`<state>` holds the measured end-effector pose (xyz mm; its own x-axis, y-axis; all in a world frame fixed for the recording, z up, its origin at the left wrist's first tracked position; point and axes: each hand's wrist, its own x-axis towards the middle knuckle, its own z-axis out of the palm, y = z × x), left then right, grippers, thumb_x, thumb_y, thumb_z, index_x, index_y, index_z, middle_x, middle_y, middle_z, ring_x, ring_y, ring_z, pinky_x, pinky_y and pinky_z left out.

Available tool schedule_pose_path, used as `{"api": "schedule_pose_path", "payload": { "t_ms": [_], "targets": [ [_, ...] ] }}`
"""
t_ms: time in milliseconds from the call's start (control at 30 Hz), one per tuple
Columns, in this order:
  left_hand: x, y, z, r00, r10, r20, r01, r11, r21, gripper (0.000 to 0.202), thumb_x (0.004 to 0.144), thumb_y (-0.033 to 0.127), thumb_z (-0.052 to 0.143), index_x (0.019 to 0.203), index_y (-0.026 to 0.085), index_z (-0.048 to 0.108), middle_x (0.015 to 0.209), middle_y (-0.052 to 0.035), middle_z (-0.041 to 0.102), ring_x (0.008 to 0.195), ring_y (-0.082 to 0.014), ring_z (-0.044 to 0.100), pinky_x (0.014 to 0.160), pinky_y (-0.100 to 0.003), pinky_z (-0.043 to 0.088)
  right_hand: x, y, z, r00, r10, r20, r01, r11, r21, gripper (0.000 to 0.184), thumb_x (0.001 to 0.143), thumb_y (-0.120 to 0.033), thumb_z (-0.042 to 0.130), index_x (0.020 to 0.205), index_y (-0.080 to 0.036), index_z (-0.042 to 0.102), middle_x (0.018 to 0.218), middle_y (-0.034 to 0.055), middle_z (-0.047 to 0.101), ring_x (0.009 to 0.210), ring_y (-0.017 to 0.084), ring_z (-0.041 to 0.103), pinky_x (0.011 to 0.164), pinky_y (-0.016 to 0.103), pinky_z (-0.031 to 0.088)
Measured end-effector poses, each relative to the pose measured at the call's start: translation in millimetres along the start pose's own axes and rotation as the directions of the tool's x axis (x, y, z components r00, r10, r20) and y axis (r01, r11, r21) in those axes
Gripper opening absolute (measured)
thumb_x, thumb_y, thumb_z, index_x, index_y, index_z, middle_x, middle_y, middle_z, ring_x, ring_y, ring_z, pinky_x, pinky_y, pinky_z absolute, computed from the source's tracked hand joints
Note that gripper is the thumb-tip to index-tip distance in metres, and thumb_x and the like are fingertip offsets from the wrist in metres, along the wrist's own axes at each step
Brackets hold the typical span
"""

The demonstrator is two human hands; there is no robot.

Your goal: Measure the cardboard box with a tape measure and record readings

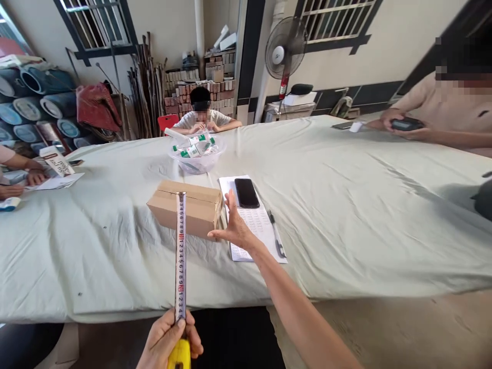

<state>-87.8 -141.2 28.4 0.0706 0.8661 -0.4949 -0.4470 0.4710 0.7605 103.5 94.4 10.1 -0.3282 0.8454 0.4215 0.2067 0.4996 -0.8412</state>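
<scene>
Head view over a long table (346, 205) draped in pale cloth. Left hand (169, 341) low at the near edge, grip closed around a yellow tape measure (180, 353), its blade (180, 256) run straight up and away, tip reaching the top front edge of a cardboard box (188, 205). Box resting on the table just beyond centre. Right hand (234, 228) flat and open, fingers spread wide, holding nothing, palm near the box's right end. Just right of it, a printed sheet (253, 225) with a black phone (246, 192) on top and a pen (277, 236) alongside. Behind the box, a clear bowl (197, 159) of small packets. Other people seated around the table edges.
</scene>
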Motion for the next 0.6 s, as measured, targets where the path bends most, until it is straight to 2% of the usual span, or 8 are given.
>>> {"api": "schedule_pose_path", "payload": {
  "t_ms": [67,167,300,400,500,600],
  "targets": [
    [0.5,3.3,-2.9,1.0,-0.024,-0.004,0.024,0.999,0.039,0.032,0.073,0.046,0.073,0.08,0.016,0.065,0.068,-0.0072,0.068,0.061,-0.0195,0.063,0.06,-0.029,0.045,-2.7,12.5,9.1,1.0,-0.019,0.002,0.019,0.999,0.05,0.133,0.062,-0.048,0.083,0.147,-0.038,-0.018,0.161,0.0082,0.0,0.148,0.031,0.007,0.117,0.058,0.015],
    [1.0,11.8,-3.7,0.998,-0.068,-0.006,0.068,0.994,0.084,0.033,0.073,0.047,0.073,0.079,0.016,0.064,0.07,-0.0079,0.069,0.061,-0.02,0.065,0.059,-0.03,0.046,-9.5,21.7,17.5,0.999,-0.045,-0.004,0.045,0.996,0.082,0.128,0.067,-0.041,0.081,0.147,-0.038,-0.018,0.159,0.0089,0.015,0.147,0.03,0.015,0.115,0.059,0.021],
    [-0.7,29.0,6.6,0.998,-0.06,-0.036,0.065,0.987,0.149,0.031,0.077,0.046,0.069,0.081,0.016,0.063,0.077,-0.0084,0.07,0.066,-0.0195,0.065,0.064,-0.031,0.047,-14.7,21.8,18.5,0.987,-0.16,-0.011,0.161,0.986,0.046,0.122,0.069,-0.03,0.079,0.149,-0.038,-0.013,0.159,0.0076,0.013,0.147,0.03,0.015,0.113,0.056,0.031],
    [-1.7,36.4,15.5,0.996,-0.056,-0.069,0.067,0.984,0.166,0.03,0.079,0.046,0.067,0.085,0.016,0.063,0.078,-0.008,0.07,0.066,-0.0195,0.065,0.064,-0.03,0.047,-16.5,19.7,16.4,0.956,-0.293,0.007,0.294,0.956,-0.028,0.116,0.073,-0.023,0.076,0.15,-0.036,-0.01,0.159,0.008,0.012,0.147,0.031,0.017,0.113,0.055,0.033],
    [-3.0,35.1,18.2,0.993,-0.064,-0.098,0.082,0.979,0.189,0.031,0.079,0.046,0.066,0.087,0.016,0.064,0.076,-0.0078,0.07,0.064,-0.019,0.065,0.063,-0.03,0.046,-17.3,18.8,14.9,0.925,-0.379,0.023,0.379,0.921,-0.092,0.113,0.073,-0.019,0.074,0.151,-0.033,-0.008,0.159,0.0092,0.012,0.146,0.032,0.017,0.111,0.056,0.035],
    [-5.6,28.9,15.3,0.991,-0.089,-0.099,0.107,0.975,0.196,0.031,0.079,0.046,0.065,0.087,0.016,0.063,0.075,-0.0075,0.07,0.062,-0.0184,0.064,0.062,-0.029,0.045,-16.7,18.7,13.9,0.92,-0.391,0.031,0.392,0.913,-0.114,0.113,0.074,-0.019,0.074,0.151,-0.032,-0.007,0.159,0.0097,0.012,0.146,0.033,0.018,0.111,0.056,0.036]
  ]
}}
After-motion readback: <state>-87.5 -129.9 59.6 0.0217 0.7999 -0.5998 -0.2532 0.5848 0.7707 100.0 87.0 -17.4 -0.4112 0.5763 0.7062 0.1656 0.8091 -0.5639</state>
